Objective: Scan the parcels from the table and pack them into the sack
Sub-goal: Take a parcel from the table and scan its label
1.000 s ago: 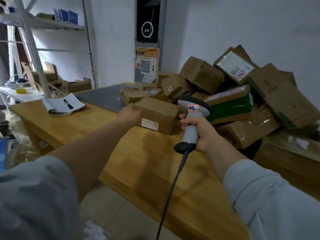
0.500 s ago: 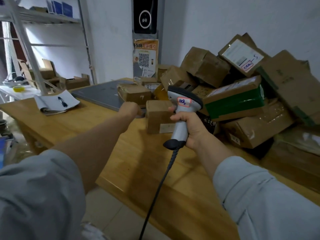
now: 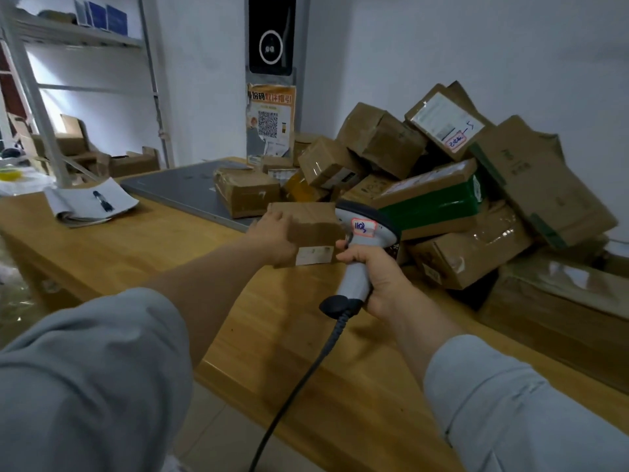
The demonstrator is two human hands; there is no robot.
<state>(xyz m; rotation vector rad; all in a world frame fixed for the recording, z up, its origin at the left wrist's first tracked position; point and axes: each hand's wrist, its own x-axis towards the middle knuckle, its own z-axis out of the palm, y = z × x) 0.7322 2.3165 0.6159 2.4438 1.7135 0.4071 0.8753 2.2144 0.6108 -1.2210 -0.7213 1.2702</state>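
My left hand [image 3: 272, 233] grips the left end of a small brown cardboard parcel [image 3: 311, 224] and holds it just above the wooden table [image 3: 102, 247]. A white label shows on the parcel's front face. My right hand [image 3: 377, 277] holds a grey barcode scanner [image 3: 364, 240] by its handle, its head right beside the parcel's right end. The scanner's black cable hangs down over the table's front edge. No sack is in view.
A heap of brown parcels [image 3: 442, 185] fills the table's right side against the wall. A grey flat panel [image 3: 183, 189] lies behind, bearing a taped box [image 3: 245, 192]. A notebook with a pen [image 3: 92, 202] lies at the left. Metal shelving [image 3: 41, 97] stands behind it.
My left hand has turned the small parcel and drawn it off the table towards me, its label now facing me. The scanner stayed beside the parcel.
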